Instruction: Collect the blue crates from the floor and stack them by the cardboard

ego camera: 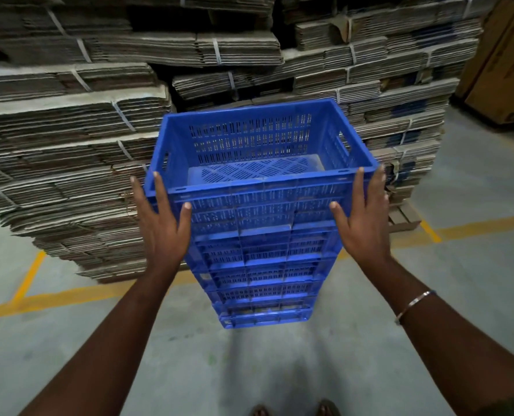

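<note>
From the head camera, a tall stack of blue perforated plastic crates (264, 259) stands on the grey concrete floor (279, 370), just in front of the strapped bundles of flattened brown cardboard (69, 139) piled high behind it. The top blue slotted crate (258, 151) sits open and level on the stack, its near rim facing the person. The left hand (162, 226) lies flat against the near left corner of that top crate, fingers straight and spread, thumb on the front wall, holding nothing. The right hand (364, 223) mirrors it at the near right corner, fingers straight up along the rim, thumb on the front wall, also released. A thin metal bangle (415, 304) circles the right wrist. A yellow painted line (69, 295) runs across the floor past the base of the stack, under the cardboard's edge. Toes of two feet show at the bottom edge.
</note>
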Motion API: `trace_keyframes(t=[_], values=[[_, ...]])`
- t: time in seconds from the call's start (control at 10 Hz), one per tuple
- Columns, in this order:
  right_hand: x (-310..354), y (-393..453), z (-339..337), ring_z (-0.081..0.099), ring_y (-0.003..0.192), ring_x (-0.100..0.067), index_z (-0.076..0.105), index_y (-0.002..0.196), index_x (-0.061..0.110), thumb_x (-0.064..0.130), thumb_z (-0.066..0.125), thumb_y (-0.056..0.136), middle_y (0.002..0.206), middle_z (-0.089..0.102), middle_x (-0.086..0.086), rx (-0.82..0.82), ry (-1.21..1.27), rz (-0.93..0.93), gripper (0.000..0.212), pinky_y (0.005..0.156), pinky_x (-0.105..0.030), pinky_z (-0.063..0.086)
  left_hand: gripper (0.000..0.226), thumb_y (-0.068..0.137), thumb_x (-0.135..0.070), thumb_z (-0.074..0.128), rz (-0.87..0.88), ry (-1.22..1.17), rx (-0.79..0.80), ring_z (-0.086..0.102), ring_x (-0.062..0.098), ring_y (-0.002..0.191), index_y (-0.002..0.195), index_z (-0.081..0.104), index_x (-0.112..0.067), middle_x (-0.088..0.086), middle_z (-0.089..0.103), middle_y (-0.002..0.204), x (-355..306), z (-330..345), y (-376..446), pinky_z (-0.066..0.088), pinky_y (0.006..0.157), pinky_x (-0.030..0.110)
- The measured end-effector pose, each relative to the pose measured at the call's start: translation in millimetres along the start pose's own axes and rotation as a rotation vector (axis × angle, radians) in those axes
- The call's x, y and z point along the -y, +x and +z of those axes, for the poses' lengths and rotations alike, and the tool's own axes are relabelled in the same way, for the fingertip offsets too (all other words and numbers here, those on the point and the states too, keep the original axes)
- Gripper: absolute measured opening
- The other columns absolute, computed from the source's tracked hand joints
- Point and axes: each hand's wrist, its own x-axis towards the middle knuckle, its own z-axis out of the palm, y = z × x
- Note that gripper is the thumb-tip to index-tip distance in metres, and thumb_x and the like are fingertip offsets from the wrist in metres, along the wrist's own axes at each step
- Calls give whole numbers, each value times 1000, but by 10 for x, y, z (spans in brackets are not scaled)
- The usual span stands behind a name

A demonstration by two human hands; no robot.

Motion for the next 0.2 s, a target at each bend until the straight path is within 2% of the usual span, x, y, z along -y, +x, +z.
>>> trace_keyframes(t=[0.1,0.2], values=[[60,-225,64,-9,152,-25,0,157,23,46,43,100,164,-14,-6,26,-41,-100,75,120,-52,17,88,94,-32,62,39,-65,-15,-7,27,153,158,2,-22,13,-14,163,57,21,-208,21,120,53],[87,-397,172,0,152,-21,4,157,22,42,43,100,165,-3,-3,121,-1,-115,72,119,-49,23,97,88,-22,68,6,-107,33,-5,25,153,158,2,-23,11,-15,164,71,34,-371,23,120,44]])
